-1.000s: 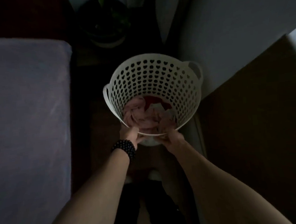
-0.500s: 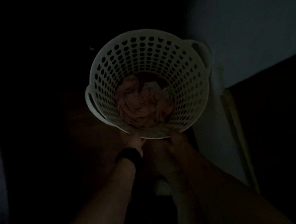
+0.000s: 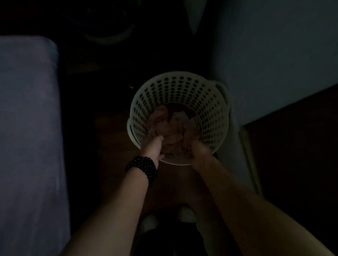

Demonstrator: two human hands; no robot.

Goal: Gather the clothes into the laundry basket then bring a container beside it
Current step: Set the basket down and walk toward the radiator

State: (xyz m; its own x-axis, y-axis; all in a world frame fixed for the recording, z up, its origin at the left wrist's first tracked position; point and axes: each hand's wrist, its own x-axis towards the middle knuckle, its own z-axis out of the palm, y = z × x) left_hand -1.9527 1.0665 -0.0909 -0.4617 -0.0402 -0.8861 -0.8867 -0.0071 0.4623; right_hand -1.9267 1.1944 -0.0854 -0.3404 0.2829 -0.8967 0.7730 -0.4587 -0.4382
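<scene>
One round white plastic basket (image 3: pixel 181 91) sits on the dark floor (image 3: pixel 113 131), in the middle of the room. Its wall is full of little holes in rows. It has two loop handles, one on the left side and one on the right side at the back. The right side of the basket is close to a pale wall (image 3: pixel 278 52).

Inside the basket is a soft, crumpled pile of clothes (image 3: pixel 168 128). Most of it is pink. A bit of dark red and a bit of white show at the back. It is too dark to count the pieces.

Two bare hands reach to the near rim. The left hand (image 3: pixel 152 148) has its fingers curled over the rim, touching the pink clothes. The right hand (image 3: pixel 200 150) is closed around the rim, and its fingertips are hidden by the cloth. I cannot tell if either hand grips the clothes too.

One bracelet (image 3: pixel 142 168) of round black beads goes around the left wrist.

One bed (image 3: pixel 22 136) with a smooth purple sheet is on the left. One dark brown cabinet (image 3: pixel 304 159) is on the right. Two pale shoe tips show below the arms.
</scene>
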